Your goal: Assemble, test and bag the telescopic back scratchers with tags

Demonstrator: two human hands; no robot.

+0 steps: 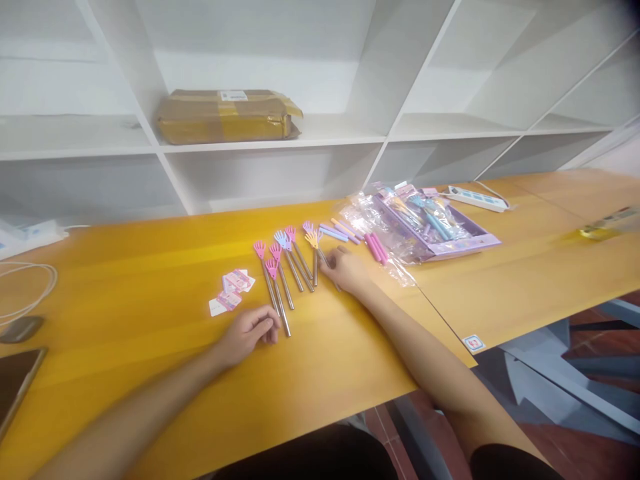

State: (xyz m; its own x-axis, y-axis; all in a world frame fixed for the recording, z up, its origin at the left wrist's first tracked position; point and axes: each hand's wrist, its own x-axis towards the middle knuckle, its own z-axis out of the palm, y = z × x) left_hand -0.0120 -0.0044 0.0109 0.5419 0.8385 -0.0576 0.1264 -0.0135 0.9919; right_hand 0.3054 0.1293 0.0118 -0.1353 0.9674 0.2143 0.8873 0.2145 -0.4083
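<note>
Several back scratchers with small hand-shaped heads and thin metal rods lie side by side on the table, among them a pink back scratcher (271,269) and a light-blue back scratcher (281,240). My right hand (346,269) pinches the rod of a yellow-headed back scratcher (313,239) at the right end of the row. Loosely curled, my left hand (254,331) rests on the wood beside the lower ends of the pink ones; nothing shows in its fingers. Small printed cards (231,291) lie beyond my left hand. Pink tubes (376,248) and purple tubes (333,233) lie beyond my right hand.
A purple display box (463,248) with plastic-wrapped pieces stands at the back right, crumpled clear bags (361,212) beside it. Behind it lies a power strip (477,198). White shelves hold a taped cardboard box (227,120). A dark tablet-like device (17,387) lies at left.
</note>
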